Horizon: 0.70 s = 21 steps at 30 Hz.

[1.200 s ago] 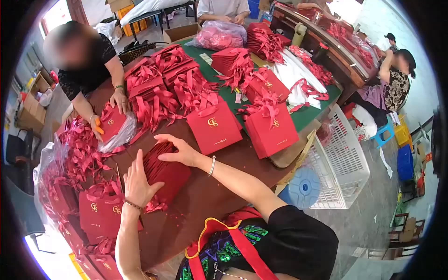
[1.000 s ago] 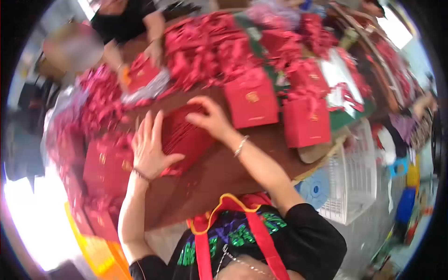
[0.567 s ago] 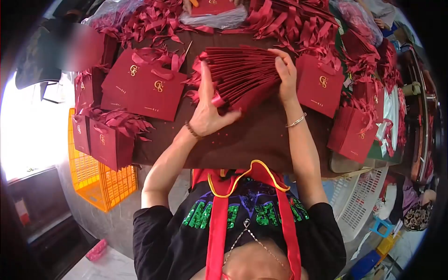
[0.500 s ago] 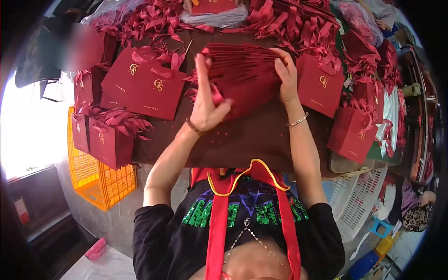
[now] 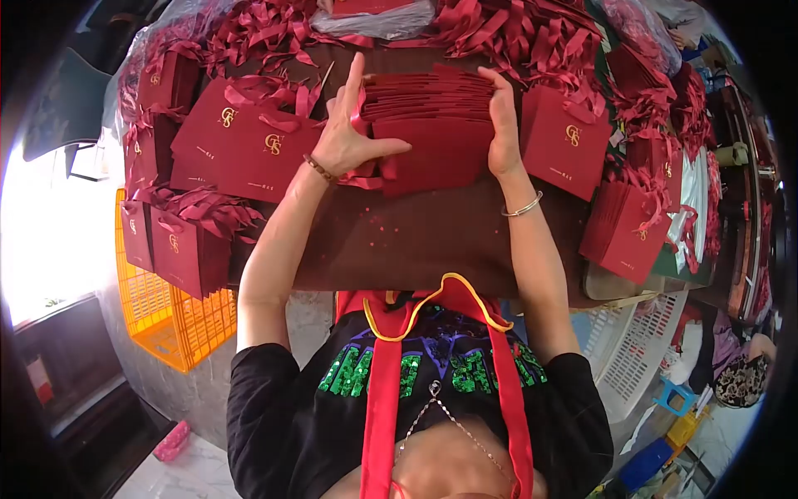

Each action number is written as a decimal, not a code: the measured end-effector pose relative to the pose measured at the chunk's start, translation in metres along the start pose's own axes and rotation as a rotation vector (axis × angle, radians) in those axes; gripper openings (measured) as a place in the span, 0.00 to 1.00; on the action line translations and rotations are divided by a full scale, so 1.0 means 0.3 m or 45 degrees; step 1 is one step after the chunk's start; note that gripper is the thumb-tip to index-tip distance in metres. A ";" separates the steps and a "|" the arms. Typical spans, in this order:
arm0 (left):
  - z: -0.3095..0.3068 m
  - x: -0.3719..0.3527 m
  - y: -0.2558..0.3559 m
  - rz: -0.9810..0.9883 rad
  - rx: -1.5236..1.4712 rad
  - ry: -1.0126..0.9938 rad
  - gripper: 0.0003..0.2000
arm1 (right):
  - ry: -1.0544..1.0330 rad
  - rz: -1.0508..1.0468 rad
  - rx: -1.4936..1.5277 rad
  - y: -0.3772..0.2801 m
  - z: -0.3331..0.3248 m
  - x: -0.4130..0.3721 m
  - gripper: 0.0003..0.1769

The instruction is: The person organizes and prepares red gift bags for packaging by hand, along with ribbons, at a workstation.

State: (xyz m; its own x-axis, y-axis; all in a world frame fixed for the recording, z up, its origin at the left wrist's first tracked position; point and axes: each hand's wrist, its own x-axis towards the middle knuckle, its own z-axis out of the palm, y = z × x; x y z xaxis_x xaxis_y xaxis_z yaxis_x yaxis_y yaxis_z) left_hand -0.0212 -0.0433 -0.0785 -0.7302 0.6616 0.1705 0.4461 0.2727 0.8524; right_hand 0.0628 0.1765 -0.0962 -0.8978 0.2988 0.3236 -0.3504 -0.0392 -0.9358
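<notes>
Closely, left hand (image 5: 342, 137) flanks bags (image 5: 432, 137); right hand (image 5: 504, 129) too.

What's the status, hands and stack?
Left hand open at left side of stack, right hand open at its right. Red bags stacked between them, edges slightly uneven. More bags nearby; nothing seen blocking either hand.

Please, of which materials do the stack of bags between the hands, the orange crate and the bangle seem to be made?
Bags: probably matte stiff paper or card, from the flat faces and crisp edges. Orange crate: likely moulded plastic, smooth, from its even colour and regular open grid. Bangle: polished metal, it seems, from its silvery shine; which metal, I cannot tell.
</notes>
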 end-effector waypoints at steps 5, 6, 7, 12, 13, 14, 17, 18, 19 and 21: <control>0.062 -0.067 -0.054 0.195 0.091 -0.024 0.58 | -0.105 0.163 0.126 -0.063 -0.007 -0.047 0.43; 0.085 -0.071 -0.048 0.272 -0.160 0.037 0.54 | -0.032 0.109 0.059 -0.067 0.013 -0.057 0.43; 0.088 -0.072 -0.044 0.268 -0.165 0.035 0.54 | 0.038 0.053 -0.006 -0.079 0.031 -0.066 0.44; 0.065 -0.067 -0.049 0.333 -0.212 -0.067 0.53 | -0.093 0.030 0.045 -0.115 0.033 -0.132 0.45; 0.065 -0.061 -0.051 0.336 -0.215 -0.072 0.53 | -0.088 0.029 0.042 -0.095 0.031 -0.148 0.45; 0.065 -0.054 -0.053 0.337 -0.276 -0.009 0.52 | -0.075 0.139 0.107 -0.077 0.032 -0.163 0.46; 0.057 -0.053 -0.045 0.316 -0.360 0.049 0.49 | -0.130 0.209 0.406 -0.045 -0.008 -0.182 0.42; 0.050 -0.050 -0.054 0.290 -0.268 0.012 0.49 | -0.213 0.169 0.137 -0.048 -0.014 -0.180 0.46; 0.045 -0.047 -0.061 0.262 -0.176 -0.025 0.49 | -0.294 0.126 -0.131 -0.050 -0.015 -0.179 0.53; 0.038 -0.021 -0.064 0.280 -0.117 -0.029 0.48 | -0.249 0.121 -0.149 -0.046 0.021 -0.174 0.58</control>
State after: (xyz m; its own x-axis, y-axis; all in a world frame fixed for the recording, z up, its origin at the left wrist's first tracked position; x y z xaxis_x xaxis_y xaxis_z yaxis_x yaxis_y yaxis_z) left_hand -0.0192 -0.0447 -0.1017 -0.6084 0.7139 0.3465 0.5434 0.0565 0.8376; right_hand 0.1128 0.1556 -0.0992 -0.9639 0.1085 0.2433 -0.2384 0.0557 -0.9696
